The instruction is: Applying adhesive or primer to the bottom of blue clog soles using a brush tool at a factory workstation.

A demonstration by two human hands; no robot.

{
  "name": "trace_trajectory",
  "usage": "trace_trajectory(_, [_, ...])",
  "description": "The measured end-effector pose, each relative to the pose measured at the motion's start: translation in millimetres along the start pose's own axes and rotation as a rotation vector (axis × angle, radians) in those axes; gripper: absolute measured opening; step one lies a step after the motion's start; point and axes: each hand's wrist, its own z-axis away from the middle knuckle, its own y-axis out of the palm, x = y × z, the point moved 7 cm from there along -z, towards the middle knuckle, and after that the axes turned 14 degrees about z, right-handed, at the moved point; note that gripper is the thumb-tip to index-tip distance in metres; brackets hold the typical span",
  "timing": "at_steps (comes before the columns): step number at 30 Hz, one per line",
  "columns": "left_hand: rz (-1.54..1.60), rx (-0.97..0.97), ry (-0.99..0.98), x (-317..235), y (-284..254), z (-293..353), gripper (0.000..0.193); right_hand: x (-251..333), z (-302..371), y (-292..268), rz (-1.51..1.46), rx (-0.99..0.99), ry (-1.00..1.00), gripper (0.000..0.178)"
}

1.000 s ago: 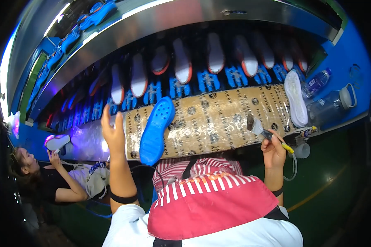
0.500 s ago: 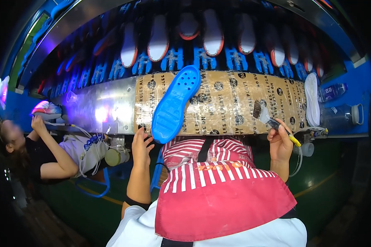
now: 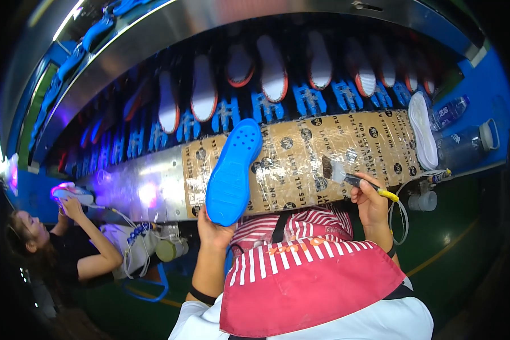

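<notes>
A blue shoe sole (image 3: 230, 184) with a cluster of small holes at its far end lies tilted over the cardboard-covered bench top (image 3: 289, 190). Its near end is gripped by my left hand (image 3: 214, 233), whose fingers are partly hidden behind it. In my right hand (image 3: 373, 205) is a glue brush (image 3: 352, 180), held between thumb and fingers. The brush's dark bristles point left, toward the sole but apart from it. A yellow fitting (image 3: 387, 195) at the handle's end joins a clear thin hose.
White shoes with orange edges (image 3: 204, 93) hang in a row over blue racks (image 3: 268, 106) behind the bench. A white insole (image 3: 421, 130), a bottle (image 3: 452, 110) and a clear jug (image 3: 462, 144) stand at right. A co-worker (image 3: 68, 243) handles a shoe (image 3: 73, 194) at left.
My left hand has gone from beside the blue sole to gripping its near end. My right hand has brought the brush left, closer to the sole. The whole view has shifted and tilted.
</notes>
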Motion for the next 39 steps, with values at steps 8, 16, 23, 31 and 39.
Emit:
trace_trajectory(8, [0.039, 0.458, -0.528, 78.8, 36.4, -2.2, 0.092, 7.5, 6.4, -11.9, -0.011, -0.028, -0.005, 0.029])
trace_trajectory(16, [-0.353, 0.693, -0.346, 74.8, 91.8, 13.9, 0.097, 14.1, 11.3, -24.4, -0.023, -0.106, -0.019, 0.027])
trace_trajectory(23, [-0.485, 1.173, -0.121, 92.5, 267.9, 74.5, 0.098, 20.8, 15.2, -39.6, -0.049, -0.143, -0.072, 0.027])
trace_trajectory(31, [0.001, 1.094, -0.533, 96.0, 462.4, 74.8, 0.081, 17.4, 26.2, -49.3, -0.077, -0.183, -0.084, 0.027])
trace_trajectory(39, [-0.816, 1.044, 0.618, 91.0, 405.9, 85.3, 0.048, 12.4, 33.9, -64.7, -0.087, -0.208, -0.092, 0.027])
